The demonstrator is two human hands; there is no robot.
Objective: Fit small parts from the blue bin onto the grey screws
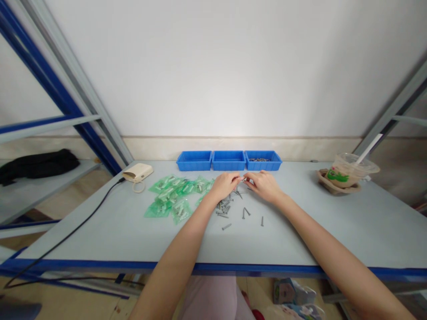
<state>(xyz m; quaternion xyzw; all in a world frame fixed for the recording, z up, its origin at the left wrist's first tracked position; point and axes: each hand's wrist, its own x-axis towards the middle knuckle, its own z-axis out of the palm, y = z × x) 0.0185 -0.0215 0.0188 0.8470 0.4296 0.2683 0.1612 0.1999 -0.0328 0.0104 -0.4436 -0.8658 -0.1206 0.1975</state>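
My left hand point(224, 184) and my right hand point(263, 183) meet over the middle of the grey table point(100, 231), fingers pinched together around a small pale piece point(243, 179) that I cannot name. Several loose grey screws point(233, 209) lie scattered just below and between the hands. A heap of small green plastic bags point(173, 195) holding screws lies to the left of my left hand.
Three blue bins point(228, 160) stand in a row at the back, the right one holding screws. A cream power bank point(138, 172) with a black cable sits at the back left. A lidded drink cup point(347, 173) stands at the right. Metal shelf frames flank both sides.
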